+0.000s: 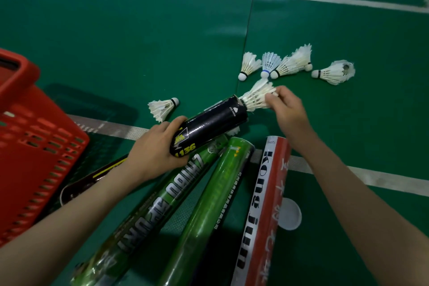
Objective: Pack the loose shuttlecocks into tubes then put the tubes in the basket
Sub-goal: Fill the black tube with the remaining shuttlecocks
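My left hand (153,151) grips the lower end of a black tube (213,123), held tilted above the floor. A white shuttlecock (256,96) sticks out of the tube's open mouth, cork end inside. My right hand (287,109) pinches its feathers. Several loose shuttlecocks lie on the green floor beyond: one (249,65), a blue-banded one (269,62), a pair (293,61) and another (334,72) to the right. One more shuttlecock (162,108) lies left of the tube. The red basket (34,146) stands at the left.
Two green tubes (162,206) (209,206) and a red-and-white tube (262,213) lie side by side below my hands. A dark tube (88,183) lies under my left forearm. A white round lid (290,213) rests on the floor at right. White court lines cross the floor.
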Available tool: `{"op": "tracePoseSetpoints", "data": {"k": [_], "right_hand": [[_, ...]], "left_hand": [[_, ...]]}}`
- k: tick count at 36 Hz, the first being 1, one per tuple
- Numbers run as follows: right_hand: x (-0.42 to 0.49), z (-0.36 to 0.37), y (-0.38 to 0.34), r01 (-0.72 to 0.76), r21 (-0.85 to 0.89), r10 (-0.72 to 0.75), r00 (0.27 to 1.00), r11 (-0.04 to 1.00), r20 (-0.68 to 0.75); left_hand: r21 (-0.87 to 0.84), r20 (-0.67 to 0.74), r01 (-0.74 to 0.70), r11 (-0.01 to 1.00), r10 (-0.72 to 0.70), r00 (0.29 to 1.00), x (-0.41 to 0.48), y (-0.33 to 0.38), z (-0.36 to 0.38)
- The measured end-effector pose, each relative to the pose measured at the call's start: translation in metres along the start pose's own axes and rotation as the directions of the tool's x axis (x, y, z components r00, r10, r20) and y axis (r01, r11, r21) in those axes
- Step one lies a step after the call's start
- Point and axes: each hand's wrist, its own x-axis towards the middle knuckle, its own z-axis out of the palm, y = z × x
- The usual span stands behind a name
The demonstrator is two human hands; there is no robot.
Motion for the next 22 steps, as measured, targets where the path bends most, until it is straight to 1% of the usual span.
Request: {"op": "tracePoseSetpoints", "data": {"k": [4, 5, 8, 10, 14, 16, 17, 19, 21, 22], "right_hand": [[-0.007, 0.012, -0.008, -0.014, -0.065, 0.023, 0.99, 0.998, 0.142], [-0.009, 0.015, -0.009, -0.03, -0.065, 0.039, 0.989, 0.997, 0.146], [-0.012, 0.021, -0.009, -0.033, -0.005, 0.034, 0.996, 0.999, 0.079], [-0.013, 0.026, -0.01, -0.029, 0.019, 0.027, 0.996, 0.999, 0.089], [-0.018, 0.039, -0.01, -0.099, -0.02, 0.1, 0.954, 0.995, 0.284], [-0.016, 0.042, -0.009, -0.125, 0.025, 0.112, 0.947, 0.992, 0.299], [-0.013, 0.044, -0.007, -0.132, 0.069, 0.108, 0.953, 0.989, 0.282], [-0.002, 0.042, -0.002, -0.129, 0.107, 0.106, 0.975, 0.986, 0.196], [0.015, 0.039, 0.005, -0.145, 0.076, 0.141, 0.989, 0.987, 0.051], [0.024, 0.036, 0.011, -0.169, 0.02, 0.169, 0.985, 0.985, -0.021]], "left_hand": [[0.014, -0.014, -0.022, 1.0, 0.022, 1.0, 0.001, 0.006, 0.001], [0.014, -0.019, -0.024, 1.0, 0.024, 1.0, 0.001, 0.007, 0.001], [0.003, -0.017, -0.016, 1.0, 0.016, 1.0, 0.0, 0.009, 0.001], [-0.006, -0.021, -0.018, 1.0, 0.018, 1.0, 0.0, 0.012, 0.002], [0.003, -0.012, -0.007, 1.0, 0.007, 1.0, 0.003, 0.013, 0.004], [0.009, -0.005, 0.014, 1.0, -0.014, 1.0, 0.005, 0.01, 0.005], [0.012, -0.007, 0.023, 1.0, -0.023, 1.0, 0.006, 0.008, 0.006], [0.019, -0.023, 0.049, 0.999, -0.049, 0.999, 0.007, 0.005, 0.006], [-0.004, -0.044, 0.093, 0.996, -0.093, 0.995, 0.009, 0.002, 0.006], [-0.021, -0.058, 0.112, 0.993, -0.113, 0.992, 0.01, 0.0, 0.005]]}}
